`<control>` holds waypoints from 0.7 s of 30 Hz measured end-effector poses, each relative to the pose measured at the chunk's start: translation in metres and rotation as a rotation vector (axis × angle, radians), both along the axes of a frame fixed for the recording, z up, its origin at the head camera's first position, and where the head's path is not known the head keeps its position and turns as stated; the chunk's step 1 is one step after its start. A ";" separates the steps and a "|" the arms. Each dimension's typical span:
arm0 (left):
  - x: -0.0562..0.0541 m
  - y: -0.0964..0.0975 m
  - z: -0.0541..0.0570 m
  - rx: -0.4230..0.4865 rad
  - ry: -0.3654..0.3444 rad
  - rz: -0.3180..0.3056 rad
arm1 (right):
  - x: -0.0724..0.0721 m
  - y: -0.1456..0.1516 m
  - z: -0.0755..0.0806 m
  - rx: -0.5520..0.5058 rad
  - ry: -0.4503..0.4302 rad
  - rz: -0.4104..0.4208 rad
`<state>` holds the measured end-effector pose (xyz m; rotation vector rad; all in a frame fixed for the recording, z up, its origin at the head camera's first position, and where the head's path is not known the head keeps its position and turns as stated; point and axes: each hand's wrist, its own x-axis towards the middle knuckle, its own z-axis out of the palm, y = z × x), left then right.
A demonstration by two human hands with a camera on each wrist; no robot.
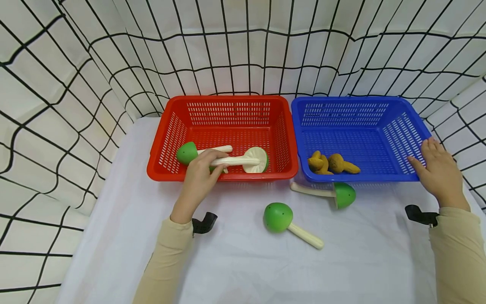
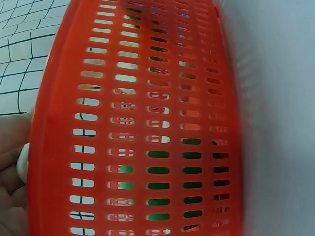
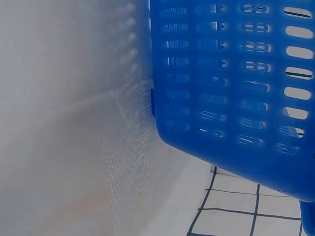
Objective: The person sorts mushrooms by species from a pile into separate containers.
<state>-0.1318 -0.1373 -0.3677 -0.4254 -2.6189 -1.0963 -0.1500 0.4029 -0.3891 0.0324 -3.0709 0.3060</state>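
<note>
In the head view my left hand (image 1: 201, 175) reaches over the front rim of the red basket (image 1: 224, 99). Its thumb and fingers pinch the pale stem of a toy mushroom (image 1: 256, 159), whose white gilled underside faces up on the right. Beneath that hand lies another green-capped mushroom (image 1: 187, 153), partly hidden by the fingers. The left wrist view is mostly filled by the basket's slotted wall (image 2: 135, 147); fingers (image 2: 12, 182) show at its left edge. My right hand (image 1: 442, 171) rests on the right rim of the blue basket (image 1: 347, 100), fingers extended.
Several small brown-yellow mushrooms (image 1: 336, 163) lie in the blue basket's front left corner. Two green-capped mushrooms lie on the white cloth: one (image 1: 344, 195) by the blue basket, another (image 1: 278, 217) nearer me. Black wire grid (image 1: 248, 50) stands behind the baskets and at both sides.
</note>
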 end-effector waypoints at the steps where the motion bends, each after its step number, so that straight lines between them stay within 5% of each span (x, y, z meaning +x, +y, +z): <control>1: 0.000 0.000 0.000 -0.002 -0.008 0.000 | 0.000 0.000 0.000 0.000 0.000 0.000; 10: -0.002 0.000 -0.001 -0.045 -0.047 -0.009 | 0.000 0.001 -0.002 0.004 0.005 -0.002; 21: -0.002 -0.003 0.000 -0.040 -0.011 -0.015 | -0.001 0.001 -0.002 0.004 0.003 0.000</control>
